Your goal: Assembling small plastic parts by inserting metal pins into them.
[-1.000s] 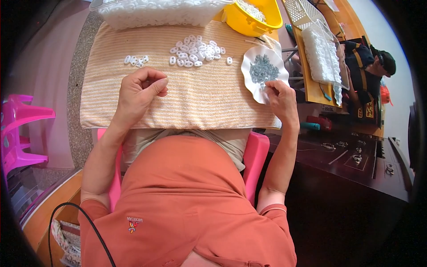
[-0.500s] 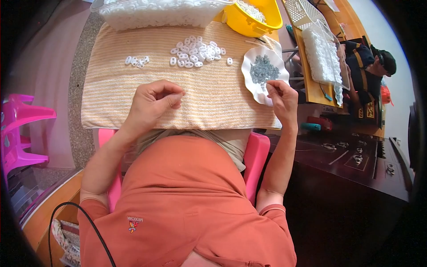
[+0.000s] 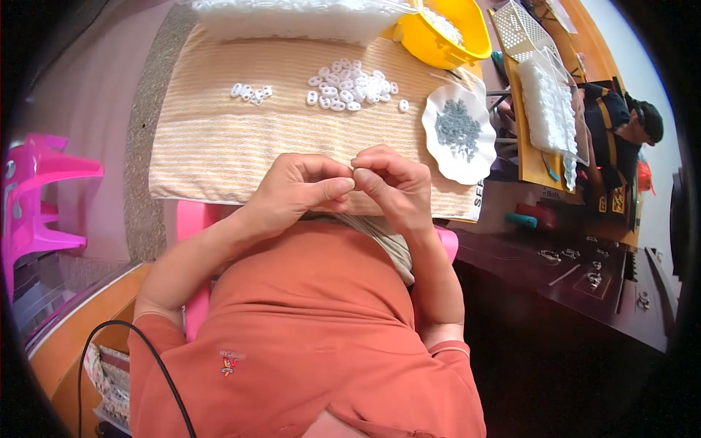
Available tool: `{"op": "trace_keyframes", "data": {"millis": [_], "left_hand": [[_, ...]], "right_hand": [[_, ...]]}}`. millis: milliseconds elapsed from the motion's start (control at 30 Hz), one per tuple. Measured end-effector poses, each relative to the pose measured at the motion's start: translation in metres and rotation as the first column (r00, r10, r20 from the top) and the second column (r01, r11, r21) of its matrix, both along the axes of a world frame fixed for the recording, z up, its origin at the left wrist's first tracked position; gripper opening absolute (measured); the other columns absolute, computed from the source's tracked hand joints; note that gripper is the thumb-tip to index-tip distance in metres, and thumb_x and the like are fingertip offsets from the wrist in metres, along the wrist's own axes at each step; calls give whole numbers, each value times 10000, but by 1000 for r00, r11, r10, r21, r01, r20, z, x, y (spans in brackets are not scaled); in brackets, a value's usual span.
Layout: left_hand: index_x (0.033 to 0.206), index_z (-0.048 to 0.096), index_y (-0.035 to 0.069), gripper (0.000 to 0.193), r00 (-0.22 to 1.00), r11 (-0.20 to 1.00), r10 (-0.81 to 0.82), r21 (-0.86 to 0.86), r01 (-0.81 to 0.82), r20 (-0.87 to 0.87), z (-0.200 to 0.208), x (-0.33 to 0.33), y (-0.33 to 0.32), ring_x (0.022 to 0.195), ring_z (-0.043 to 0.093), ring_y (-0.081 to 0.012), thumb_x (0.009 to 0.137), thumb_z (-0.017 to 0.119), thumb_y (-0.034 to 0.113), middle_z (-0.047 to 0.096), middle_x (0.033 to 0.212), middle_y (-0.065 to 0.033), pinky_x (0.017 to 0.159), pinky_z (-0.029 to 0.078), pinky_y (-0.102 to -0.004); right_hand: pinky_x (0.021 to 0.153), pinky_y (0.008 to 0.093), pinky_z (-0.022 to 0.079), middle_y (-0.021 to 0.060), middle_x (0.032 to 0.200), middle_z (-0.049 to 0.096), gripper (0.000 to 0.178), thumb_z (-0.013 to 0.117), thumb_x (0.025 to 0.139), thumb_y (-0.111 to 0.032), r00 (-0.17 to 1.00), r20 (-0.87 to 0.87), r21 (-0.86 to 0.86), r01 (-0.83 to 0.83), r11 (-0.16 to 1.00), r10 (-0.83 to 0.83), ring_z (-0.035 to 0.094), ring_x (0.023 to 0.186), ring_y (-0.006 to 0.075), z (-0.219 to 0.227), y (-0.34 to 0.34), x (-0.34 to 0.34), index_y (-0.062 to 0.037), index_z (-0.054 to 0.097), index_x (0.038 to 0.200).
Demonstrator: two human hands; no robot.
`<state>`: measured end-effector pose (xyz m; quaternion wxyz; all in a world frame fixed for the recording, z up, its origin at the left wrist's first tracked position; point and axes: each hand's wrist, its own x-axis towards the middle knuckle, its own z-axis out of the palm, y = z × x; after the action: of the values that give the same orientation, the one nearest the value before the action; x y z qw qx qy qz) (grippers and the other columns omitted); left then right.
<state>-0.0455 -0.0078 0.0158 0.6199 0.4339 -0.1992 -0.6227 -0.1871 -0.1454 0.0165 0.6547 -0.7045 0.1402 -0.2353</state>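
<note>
Over the near part of a soft, looped towel striped in cream and tan (image 3: 219,160), the left hand (image 3: 310,182) and the right hand (image 3: 398,190) meet fingertip to fingertip. Each presses its thumb against its curled fingers; whatever may sit between the tips is too small and hidden to tell. Both wrists angle inward, the left forearm slanting in from eight o'clock, the right rising more steeply from five.

Clockwise around the hands, a small cluster of white pieces (image 3: 257,95) lies at ten o'clock. At eleven, a large see-through plastic container (image 3: 292,25) full of white pieces is cut by the upper edge of the view. At twelve spreads a loose heap of smooth white ovals (image 3: 347,95), many showing two round holes; a single white oval (image 3: 404,106) lies apart at one. Farther out, also at one, stands a bright yellow plastic tub (image 3: 427,51) with whitish contents. At two o'clock rests a white plate with a wavy, scalloped rim (image 3: 456,175), bearing a scatter of small, translucent grey bits (image 3: 458,124), well apart from both hands.
</note>
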Motion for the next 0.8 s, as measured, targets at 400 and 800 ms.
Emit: {"op": "trace_keyframes", "data": {"millis": [400,800], "left_hand": [[965,657,-7,189,994,999,33,-1,-34,-104,-3,5,0,759,612,-63,928,632,176,648,862,-31,688,559,-206],[946,641,6,182,997,999,3,-39,-6,-82,-12,3,-1,740,606,-57,944,611,186,636,831,-20,671,560,-198]], "right_hand": [[670,262,560,106,908,622,101,629,882,7,998,65,446,-21,895,-9,637,762,157,-3,17,6,65,672,953],[685,272,574,111,922,623,110,618,881,27,995,88,553,-87,828,46,658,793,183,-13,13,3,64,670,971]]}}
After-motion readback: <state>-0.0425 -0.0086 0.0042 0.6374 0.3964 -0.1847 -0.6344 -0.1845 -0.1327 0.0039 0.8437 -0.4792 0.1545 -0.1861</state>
